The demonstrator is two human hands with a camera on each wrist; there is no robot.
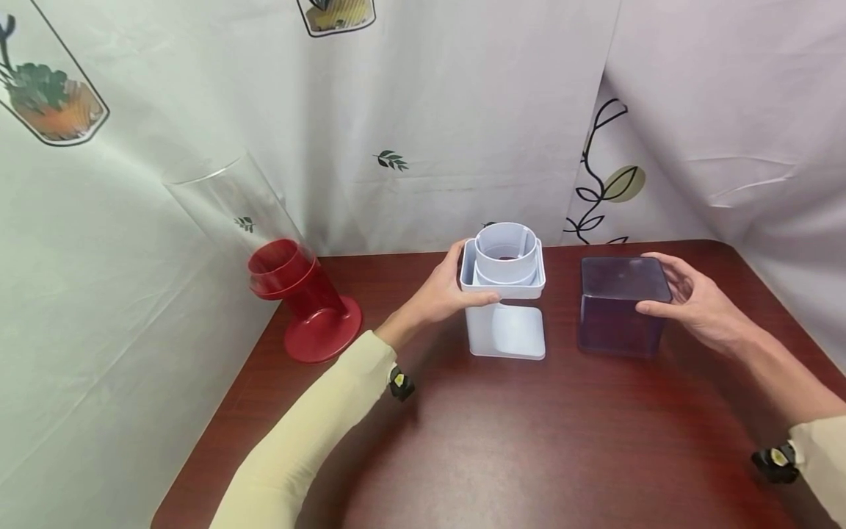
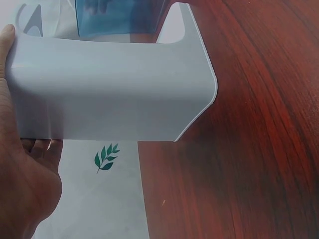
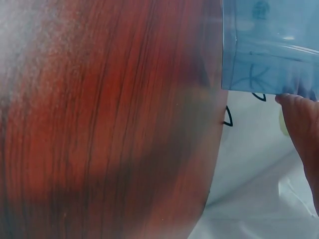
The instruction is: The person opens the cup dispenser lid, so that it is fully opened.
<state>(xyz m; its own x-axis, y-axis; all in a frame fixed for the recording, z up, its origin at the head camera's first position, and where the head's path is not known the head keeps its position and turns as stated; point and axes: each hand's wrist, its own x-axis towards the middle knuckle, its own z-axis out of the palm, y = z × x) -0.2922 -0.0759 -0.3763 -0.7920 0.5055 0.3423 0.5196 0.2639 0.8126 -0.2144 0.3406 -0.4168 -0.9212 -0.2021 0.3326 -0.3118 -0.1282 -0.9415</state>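
Observation:
My left hand (image 1: 441, 292) grips the upper left side of a white dispenser stand (image 1: 481, 330), thumb along the front of its square tray top. A round white collar (image 1: 505, 253) rises inside that tray, and a flat foot spreads out below. The left wrist view shows the smooth back of the stand (image 2: 109, 89) sideways. To the right, my right hand (image 1: 703, 305) holds a translucent bluish-purple square container (image 1: 621, 323) by its right side, thumb at the front and fingers behind. Its closed face is on top. In the right wrist view, the thumb presses the container's (image 3: 269, 55) edge.
A red dispenser stand (image 1: 324, 330) with a tall clear cylinder (image 1: 231, 198) on top stands at the left table edge. Patterned white cloth (image 1: 449, 110) hangs close behind and beside the dark red wooden table (image 1: 529, 441).

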